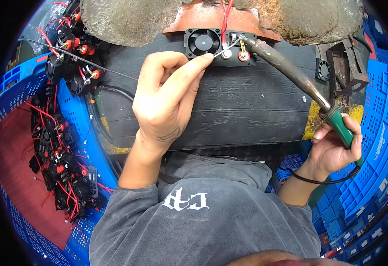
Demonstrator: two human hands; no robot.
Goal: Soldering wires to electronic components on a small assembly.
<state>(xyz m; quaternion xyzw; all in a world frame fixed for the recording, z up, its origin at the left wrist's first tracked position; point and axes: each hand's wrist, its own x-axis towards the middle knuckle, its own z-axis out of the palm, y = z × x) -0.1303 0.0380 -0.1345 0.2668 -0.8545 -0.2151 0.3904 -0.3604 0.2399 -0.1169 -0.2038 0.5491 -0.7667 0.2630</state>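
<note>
My right hand [338, 144] grips the green handle of a soldering iron [291, 73]. The iron's tip reaches the small black panel [231, 61] on the bench, by its gold terminal tab. Pinched between my left thumb and fingers is a thin strand of solder wire [226, 49], its end close to the iron's tip; my left hand [169, 88] covers part of the strand. The panel carries a round cooling fan [203, 43], a silver post and a red-ringed terminal [244, 56]. Twisted red wires [224, 22] run up from the silver post.
A dark bench top [247, 106] spans the middle. Finished-looking fan panels with red wires pile up in a blue crate [65, 155] and at the upper left [76, 48]. A metal bracket stand [347, 71] and a small fan [323, 70] sit right; another blue crate [380, 115] stands beyond.
</note>
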